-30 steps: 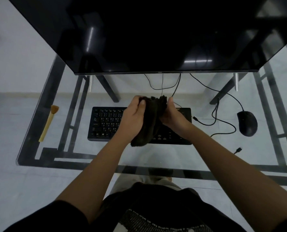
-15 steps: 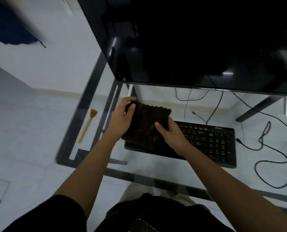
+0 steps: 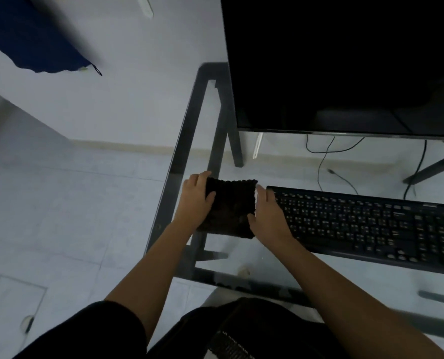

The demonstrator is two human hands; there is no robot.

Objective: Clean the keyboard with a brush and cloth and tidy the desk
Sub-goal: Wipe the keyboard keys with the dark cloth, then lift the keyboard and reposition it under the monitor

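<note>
A dark folded cloth (image 3: 230, 206) is held flat over the left end of the glass desk (image 3: 267, 265), just left of the black keyboard (image 3: 371, 224). My left hand (image 3: 196, 200) grips the cloth's left edge, with the thumb on top. On the opposite edge my right hand (image 3: 267, 216) holds it, thumb pressed on the cloth, beside the keyboard's left end. I cannot tell whether the cloth touches the glass. The brush is not in view.
A large black monitor (image 3: 345, 60) stands behind the keyboard. Loose cables (image 3: 322, 161) lie under it on the glass. The desk's left edge (image 3: 163, 203) runs just beside my left hand. A dark blue object (image 3: 29, 35) hangs at the top left.
Both hands have carried the cloth from above the keyboard's middle to the left, past its left end, and flattened it out. The view has swung left; mouse and brush have left the frame.
</note>
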